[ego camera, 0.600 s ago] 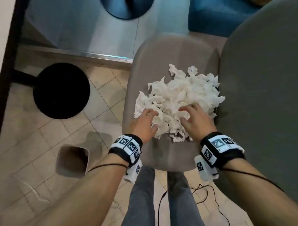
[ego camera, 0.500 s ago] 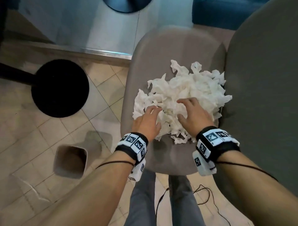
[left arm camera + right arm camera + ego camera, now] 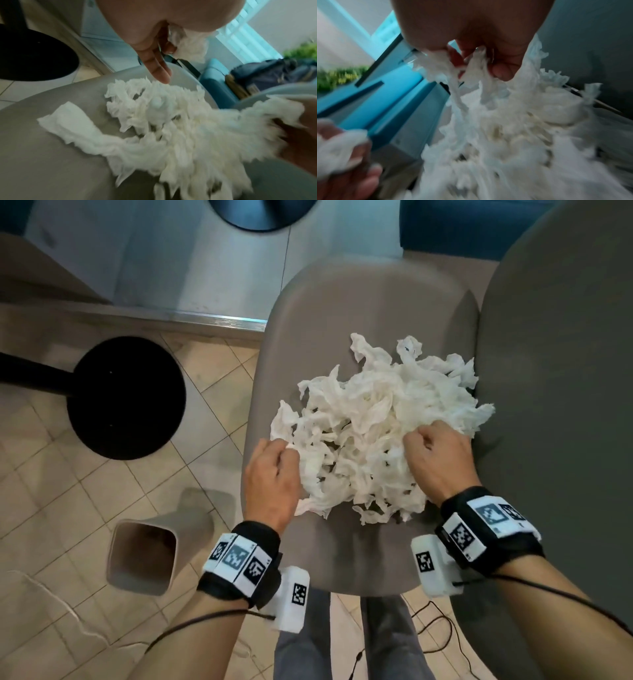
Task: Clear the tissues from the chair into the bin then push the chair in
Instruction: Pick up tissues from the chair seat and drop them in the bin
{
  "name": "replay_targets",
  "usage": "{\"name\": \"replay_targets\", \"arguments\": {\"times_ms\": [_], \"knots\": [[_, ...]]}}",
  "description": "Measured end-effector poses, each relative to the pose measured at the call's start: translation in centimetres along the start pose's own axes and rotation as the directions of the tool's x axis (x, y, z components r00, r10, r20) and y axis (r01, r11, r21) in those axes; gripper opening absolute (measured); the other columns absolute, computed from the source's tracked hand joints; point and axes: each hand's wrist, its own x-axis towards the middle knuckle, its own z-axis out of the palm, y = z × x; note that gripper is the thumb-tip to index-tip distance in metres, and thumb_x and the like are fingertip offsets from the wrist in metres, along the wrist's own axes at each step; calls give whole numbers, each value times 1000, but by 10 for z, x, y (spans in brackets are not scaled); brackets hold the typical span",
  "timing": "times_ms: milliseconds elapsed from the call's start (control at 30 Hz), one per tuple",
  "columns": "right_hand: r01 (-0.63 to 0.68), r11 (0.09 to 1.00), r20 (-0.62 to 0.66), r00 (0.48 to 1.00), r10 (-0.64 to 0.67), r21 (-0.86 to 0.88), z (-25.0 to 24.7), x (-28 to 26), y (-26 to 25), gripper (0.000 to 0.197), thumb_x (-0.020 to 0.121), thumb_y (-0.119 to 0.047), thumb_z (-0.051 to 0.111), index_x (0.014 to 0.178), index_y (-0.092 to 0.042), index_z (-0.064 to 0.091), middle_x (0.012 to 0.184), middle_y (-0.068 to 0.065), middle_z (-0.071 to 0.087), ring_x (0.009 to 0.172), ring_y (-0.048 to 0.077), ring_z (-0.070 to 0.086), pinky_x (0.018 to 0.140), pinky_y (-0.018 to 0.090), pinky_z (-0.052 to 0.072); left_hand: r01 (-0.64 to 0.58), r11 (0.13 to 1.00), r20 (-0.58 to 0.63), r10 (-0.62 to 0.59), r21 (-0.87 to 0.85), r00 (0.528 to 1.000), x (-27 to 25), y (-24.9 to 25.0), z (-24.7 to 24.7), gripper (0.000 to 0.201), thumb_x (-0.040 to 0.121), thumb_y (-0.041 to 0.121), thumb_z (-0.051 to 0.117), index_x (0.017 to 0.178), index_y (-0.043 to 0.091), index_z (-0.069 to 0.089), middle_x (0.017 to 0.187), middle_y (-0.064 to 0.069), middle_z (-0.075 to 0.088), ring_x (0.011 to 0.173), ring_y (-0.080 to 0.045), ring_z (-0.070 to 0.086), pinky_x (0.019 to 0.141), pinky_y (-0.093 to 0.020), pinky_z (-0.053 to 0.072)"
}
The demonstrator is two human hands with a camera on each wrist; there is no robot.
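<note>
Head view: a crumpled heap of white tissues (image 3: 373,433) sits on a smooth grey chair (image 3: 370,302) seat w/ rounded corners. Left hand (image 3: 272,477) and right hand (image 3: 436,460) dig into the heap's near edge, knuckles up, fingers curled round paper. A squarish taupe bin (image 3: 142,556) stands on the tiled floor (image 3: 51,491), left of the chair, near a round black table base (image 3: 126,397).

Left wrist view: left hand (image 3: 154,44) pinches a soft wad; two fingers (image 3: 157,69) point down over the tissues (image 3: 163,121).

Right wrist view, blurred: right hand (image 3: 488,47) grips shredded strands of the tissues (image 3: 513,121).
</note>
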Motion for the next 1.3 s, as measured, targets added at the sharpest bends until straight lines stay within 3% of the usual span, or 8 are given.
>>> {"name": "replay_targets", "arguments": {"times_ms": [100,300,433,600,833,967,1200,1300], "knots": [[5,995,-82,997,4,104,-14,6,-21,44,89,-39,51,58,-9,45,62,8,46,66,26,45,62,36,36,110,992,-41,-112,-65,993,20,-1,0,36,89,42,55,69,13,54,87,2,49,79,-29,64,65,-40,59],[82,996,52,995,-83,23,1,43,-44,28,89,-11,49,113,-27,50,91,6,51,72,13,47,53,23,35,186,945,137,-229,269,964,51,1,23,25,92,30,57,116,28,50,86,2,56,82,-30,66,74,-40,56],[109,974,205,976,-68,-200,25,66,-37,58,95,-16,50,143,-40,31,116,13,50,102,31,57,82,36,49,144,887,188,-248,439,950,60,-10,40,41,96,30,54,137,27,49,117,-13,65,105,-34,61,88,-35,48],[69,934,222,975,12,-352,32,74,-18,34,98,-24,51,131,-18,57,133,20,54,117,40,54,93,38,46,98,934,132,-151,344,980,52,-10,33,26,100,28,46,113,18,66,107,-9,69,94,-26,62,78,-28,43],[48,997,-31,998,-50,-68,-9,41,-13,47,97,-46,46,106,-4,63,116,19,61,114,36,53,87,40,42,118,992,-82,-122,-48,989,9,2,-19,26,94,37,60,74,20,57,89,-1,59,80,-20,60,66,-27,48],[78,995,-174,983,-66,58,-22,31,-5,26,85,-23,57,78,2,55,94,14,54,88,30,50,71,29,30,189,977,-95,-199,-99,975,-10,-7,-20,13,89,21,66,80,27,60,84,2,67,77,-20,65,66,-32,53],[33,994,45,998,-38,105,1,16,-8,30,92,-13,46,119,-27,43,71,1,52,57,20,46,57,31,43,318,920,83,-344,228,935,-23,-23,30,31,96,42,54,121,26,44,94,-3,61,87,-24,57,73,-33,43],[51,999,199,979,-47,-13,22,10,-12,45,91,-25,47,135,-30,38,99,6,59,89,23,61,79,35,48,379,867,86,-426,322,901,-22,-32,46,46,93,40,61,132,22,44,120,-7,61,113,-30,55,90,-36,42]]}}
